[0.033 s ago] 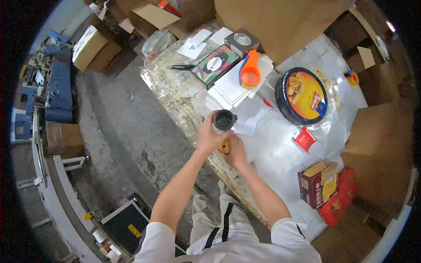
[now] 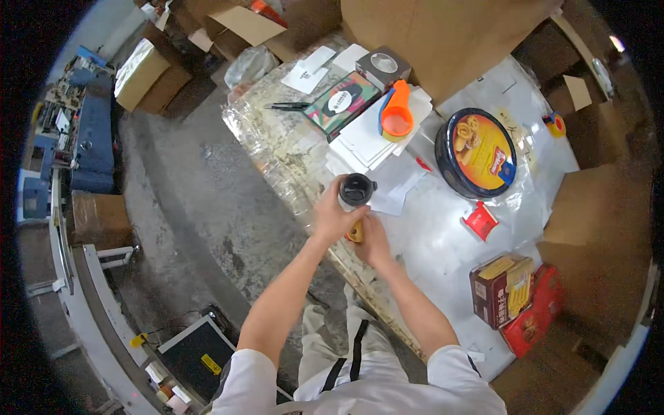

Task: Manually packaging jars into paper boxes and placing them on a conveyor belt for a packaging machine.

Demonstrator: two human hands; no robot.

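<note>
My left hand (image 2: 332,214) is wrapped round a cup with a black lid (image 2: 357,188), which stands upright near the table's left edge. Just below it, my right hand (image 2: 373,241) is closed against a small yellow piece with a dark spot and a reddish edge (image 2: 355,232). That piece lies between my two hands and is partly hidden, so its kind does not show. Beyond the cup, loose white sheets (image 2: 389,185) lie on the table. To the right is a round black tin with a yellow pictured lid (image 2: 476,152).
An orange scoop-shaped piece (image 2: 397,119) rests on white cards. Beside it are a patterned box (image 2: 343,102), a grey box (image 2: 382,66) and black tweezers (image 2: 289,106). A red plastic piece (image 2: 480,221), a biscuit box (image 2: 501,289) and a red package (image 2: 536,315) lie to the right.
</note>
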